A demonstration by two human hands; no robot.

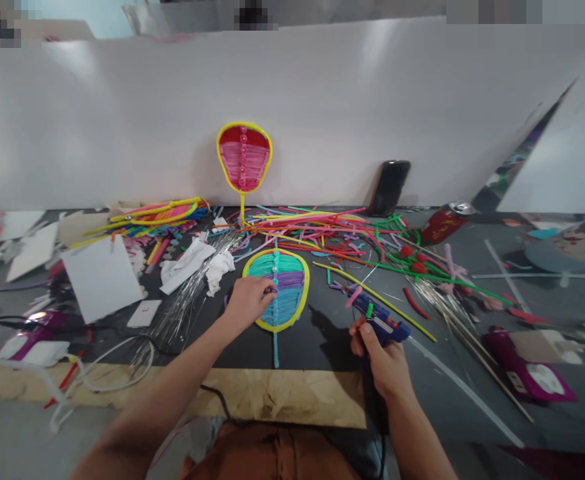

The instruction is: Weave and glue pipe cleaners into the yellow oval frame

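Note:
A fan-shaped pipe-cleaner piece [291, 300] lies on the dark table, with a yellow rim, teal, purple and blue bands, and a beaded line down its middle. Over its left half is my left hand [251, 300], fingers pinched together at the centre line; whatever they hold is too small to make out. My right hand [380, 353] grips a blue hot glue gun [383, 323] to the right of the piece, apart from it. Behind, a similar pink and red piece [245, 157] with a yellow rim stands upright against the white board.
Loose pipe cleaners [317, 230] spread along the back. A phone [390, 187] leans on the white board [322, 87], near a red can [445, 223]. Thin wires [185, 300] and white paper [103, 277] lie left. Purple devices [535, 373] sit at both sides. Brown paper [297, 393] covers the front edge.

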